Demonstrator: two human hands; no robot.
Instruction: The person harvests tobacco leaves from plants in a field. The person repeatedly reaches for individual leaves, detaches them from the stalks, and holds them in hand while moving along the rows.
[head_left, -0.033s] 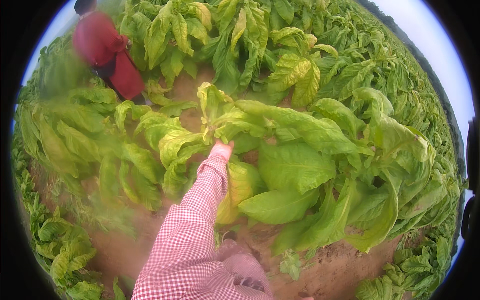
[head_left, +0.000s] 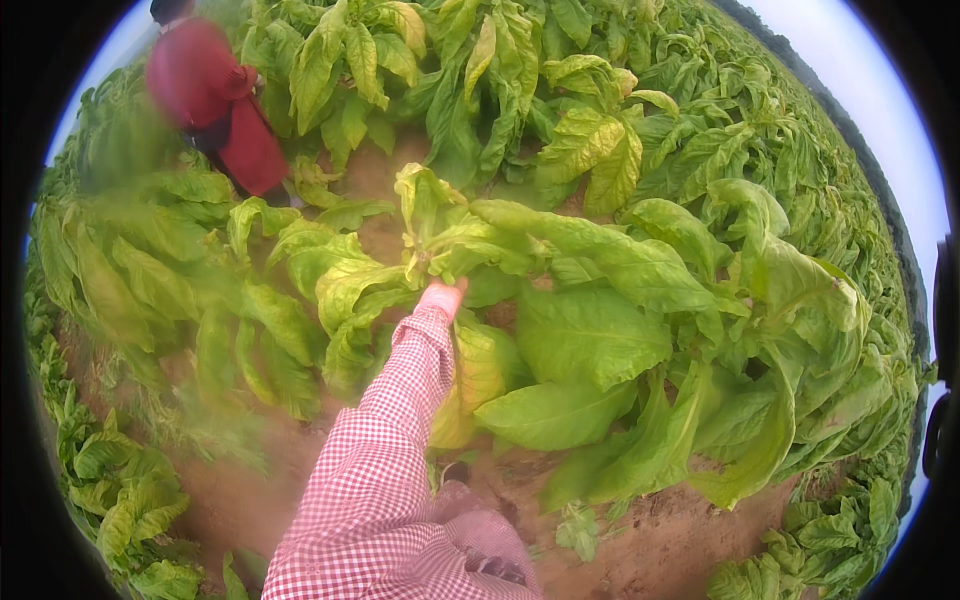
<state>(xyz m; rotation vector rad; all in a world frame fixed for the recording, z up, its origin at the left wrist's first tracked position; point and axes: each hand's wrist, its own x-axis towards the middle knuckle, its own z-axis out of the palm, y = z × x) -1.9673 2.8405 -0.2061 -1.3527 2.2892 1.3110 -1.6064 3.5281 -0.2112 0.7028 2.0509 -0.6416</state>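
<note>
Bare left hand (head_left: 446,294) in a red-and-white checked cloth sleeve (head_left: 370,450) is up against the leafy yellow-green plant top (head_left: 428,222) mid-view, fingers tucked out of sight so can't tell if they're pinching; I'd call handling under way, top apparently unbroken, remainder unclear.

I see, from afar, a person (head_left: 200,80) in dark red clothing. Right of that person stand green and yellowing plants (head_left: 510,60); far to the right, pale sky (head_left: 870,90); well below, brown soil (head_left: 660,540).
</note>
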